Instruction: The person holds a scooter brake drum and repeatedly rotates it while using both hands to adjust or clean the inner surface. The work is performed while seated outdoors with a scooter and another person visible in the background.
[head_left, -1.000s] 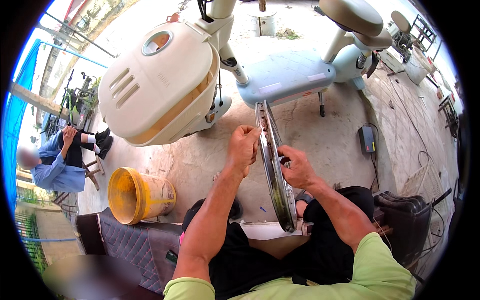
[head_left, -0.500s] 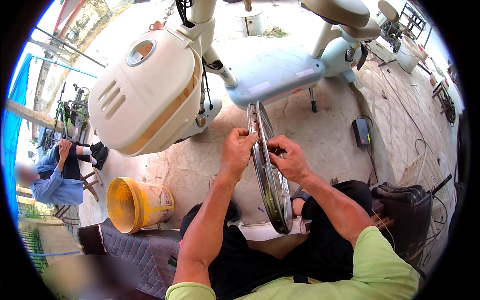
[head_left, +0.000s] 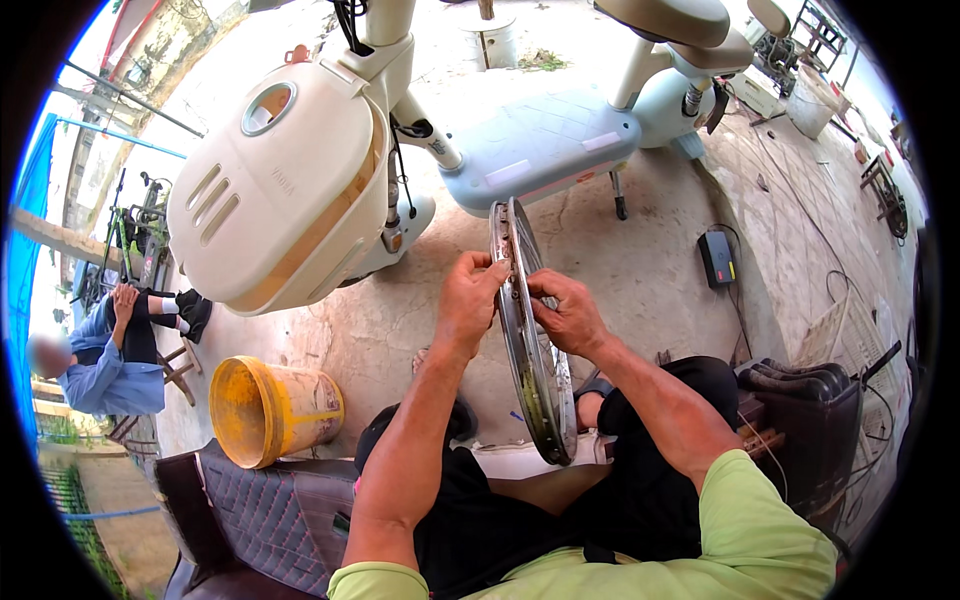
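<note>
A bare metal spoked wheel rim (head_left: 522, 360) without a tyre stands upright between my knees, its edge toward me. My left hand (head_left: 468, 303) is closed on the outer band near the upper part, thumb pressed on it. From the other side my right hand (head_left: 568, 313) is closed, fingertips curled against the rim's inner side by the spokes. Whether a small part sits between those fingertips is hidden. The lower rim shows a greenish-yellow, dirty patch and hangs just above a pale surface between my legs.
Ahead stands a cream and light-blue electric scooter (head_left: 540, 150). A yellow-stained bucket (head_left: 290, 410) lies tilted at left, near a quilted dark seat (head_left: 265, 510). A black charger box (head_left: 716, 260) with a cord is on the floor at right. A seated person (head_left: 115, 350) in blue is far left.
The whole view has shifted slightly, with the scooter and bucket a little further left. Both hands keep their places on the rim, with little finger movement.
</note>
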